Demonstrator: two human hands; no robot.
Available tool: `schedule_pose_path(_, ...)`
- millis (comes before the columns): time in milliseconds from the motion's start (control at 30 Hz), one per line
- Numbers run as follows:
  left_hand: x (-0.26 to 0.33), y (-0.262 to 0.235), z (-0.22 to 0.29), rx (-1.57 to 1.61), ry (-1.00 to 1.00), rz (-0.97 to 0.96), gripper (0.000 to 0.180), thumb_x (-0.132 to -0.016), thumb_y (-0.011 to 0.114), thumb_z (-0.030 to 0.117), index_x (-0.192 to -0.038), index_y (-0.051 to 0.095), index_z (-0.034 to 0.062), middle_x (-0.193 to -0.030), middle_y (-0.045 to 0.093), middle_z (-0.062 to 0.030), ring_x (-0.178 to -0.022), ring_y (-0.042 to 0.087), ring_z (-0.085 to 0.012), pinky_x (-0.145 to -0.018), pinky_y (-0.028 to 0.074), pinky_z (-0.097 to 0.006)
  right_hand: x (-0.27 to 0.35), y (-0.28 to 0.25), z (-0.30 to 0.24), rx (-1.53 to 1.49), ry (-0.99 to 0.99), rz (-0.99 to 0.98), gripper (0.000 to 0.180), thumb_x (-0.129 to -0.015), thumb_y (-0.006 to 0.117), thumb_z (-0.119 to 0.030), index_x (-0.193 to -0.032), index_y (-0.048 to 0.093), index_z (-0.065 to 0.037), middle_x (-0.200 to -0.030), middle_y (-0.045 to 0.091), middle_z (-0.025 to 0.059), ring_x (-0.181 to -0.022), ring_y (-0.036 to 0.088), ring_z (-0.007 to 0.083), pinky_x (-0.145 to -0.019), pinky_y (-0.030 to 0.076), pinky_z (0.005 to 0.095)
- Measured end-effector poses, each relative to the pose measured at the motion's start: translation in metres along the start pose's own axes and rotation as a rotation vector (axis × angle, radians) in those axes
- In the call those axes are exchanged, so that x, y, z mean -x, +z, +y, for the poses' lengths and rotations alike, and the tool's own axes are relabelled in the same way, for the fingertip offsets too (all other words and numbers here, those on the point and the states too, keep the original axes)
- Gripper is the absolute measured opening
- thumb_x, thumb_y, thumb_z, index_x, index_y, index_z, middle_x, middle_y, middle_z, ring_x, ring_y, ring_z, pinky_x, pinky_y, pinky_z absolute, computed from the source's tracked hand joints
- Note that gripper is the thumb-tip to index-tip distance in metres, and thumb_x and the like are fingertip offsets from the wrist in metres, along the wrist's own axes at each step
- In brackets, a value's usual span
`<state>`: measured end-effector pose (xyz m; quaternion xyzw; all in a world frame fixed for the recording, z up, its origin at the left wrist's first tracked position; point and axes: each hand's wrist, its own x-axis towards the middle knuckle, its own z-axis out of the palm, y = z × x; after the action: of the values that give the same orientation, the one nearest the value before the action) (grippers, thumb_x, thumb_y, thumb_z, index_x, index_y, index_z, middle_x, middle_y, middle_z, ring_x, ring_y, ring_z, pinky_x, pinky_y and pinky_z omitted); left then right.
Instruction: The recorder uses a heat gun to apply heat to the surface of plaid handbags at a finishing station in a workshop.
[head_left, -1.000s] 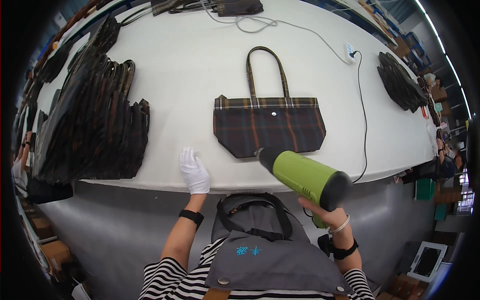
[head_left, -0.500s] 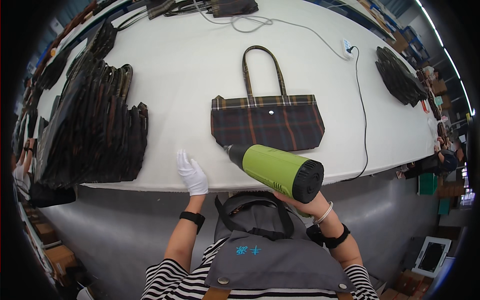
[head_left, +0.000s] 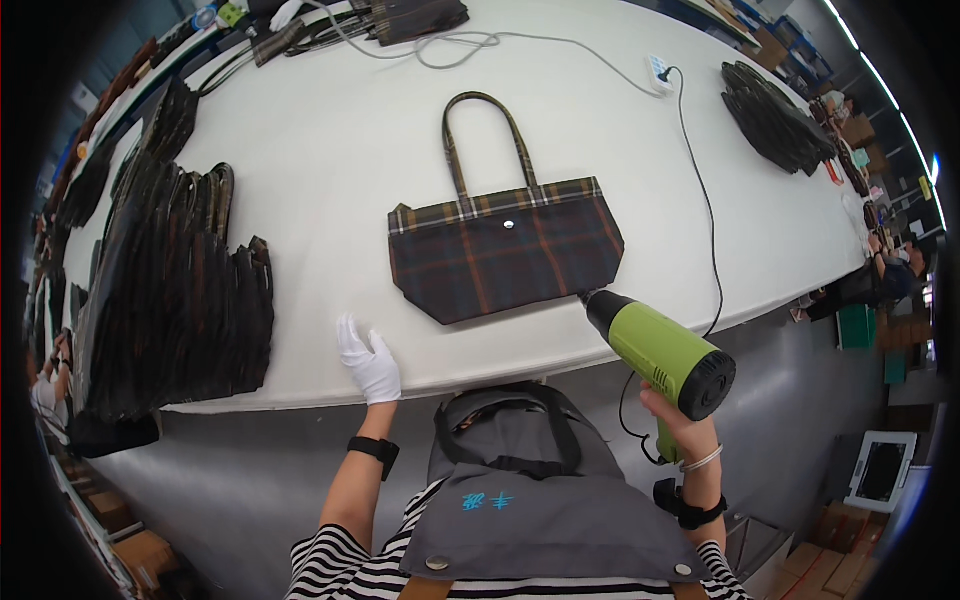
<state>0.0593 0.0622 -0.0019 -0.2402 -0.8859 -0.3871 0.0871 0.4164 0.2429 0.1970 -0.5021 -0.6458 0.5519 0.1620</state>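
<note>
A dark plaid tote bag [head_left: 507, 255] lies flat on the white table, its long handle loop pointing away from me. It has a lighter plaid top band and a round metal snap. My right hand [head_left: 683, 425] is closed around the grip of a green and black heat gun [head_left: 660, 350], held at the near table edge. The gun's nozzle points at the bag's lower right edge; whether it touches I cannot tell. My left hand [head_left: 369, 364], in a white glove, rests near the front edge, left of the bag, fingers stretched and holding nothing.
A tall stack of dark plaid bags [head_left: 180, 300] stands on the left of the white table [head_left: 330, 200]. Another pile [head_left: 775, 120] lies far right. A power strip [head_left: 659, 74] with a black cord [head_left: 712, 230] sits right of the bag. At the far edge a white-gloved hand [head_left: 285, 14] shows.
The heat gun has swung right, from the bag's lower left corner to its lower right edge. My left hand stays open near the table edge. A co-worker's gloved hand has appeared at the far edge.
</note>
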Motion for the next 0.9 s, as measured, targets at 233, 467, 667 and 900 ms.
schedule_pose_path(233,-0.014,0.007,0.058,-0.023,0.456,-0.157,0.042,-0.079,0.061,0.012,-0.117,0.052,-0.0021,-0.127,0.047,-0.0189,-0.125,0.038,-0.0344,-0.107,0.024,-0.048,0.009,0.001,0.003,-0.175,0.011,-0.034,0.033,-0.076,0.073,-0.009,-0.105,0.058,-0.002,-0.09,0.063,0.0045,-0.076,0.057,0.0111,-0.065,0.047,0.0252)
schedule_pose_path(467,-0.05,0.041,0.094,-0.052,0.664,-0.605,0.032,-0.078,0.065,0.03,-0.102,0.064,0.0088,-0.11,0.061,-0.0123,-0.11,0.052,-0.0331,-0.092,0.042,-0.044,-0.015,-0.012,0.011,-0.325,0.009,0.417,0.018,-0.074,0.067,-0.006,-0.091,0.062,-0.003,-0.081,0.061,0.0027,-0.066,0.058,0.0115,-0.056,0.046,0.0243)
schedule_pose_path(667,-0.105,0.069,0.136,-0.173,0.331,-0.977,0.029,-0.088,0.05,0.036,-0.096,0.068,0.0151,-0.099,0.065,-0.0125,-0.092,0.061,-0.0287,-0.08,0.047,-0.037,-0.014,-0.007,0.032,-0.396,0.071,0.376,0.023,-0.075,0.07,-0.013,-0.095,0.062,-0.004,-0.087,0.061,0.0026,-0.075,0.06,0.013,-0.065,0.047,0.0261)
schedule_pose_path(900,-0.101,0.093,0.128,0.488,-0.343,-1.103,0.03,-0.089,0.048,0.019,-0.11,0.065,0.0065,-0.112,0.063,-0.0075,-0.106,0.055,-0.0174,-0.094,0.038,-0.028,-0.033,0.009,0.037,0.05,-0.341,0.114,0.03,-0.076,0.073,-0.007,-0.104,0.061,-0.002,-0.095,0.064,0.0042,-0.085,0.059,0.0127,-0.073,0.049,0.0279)
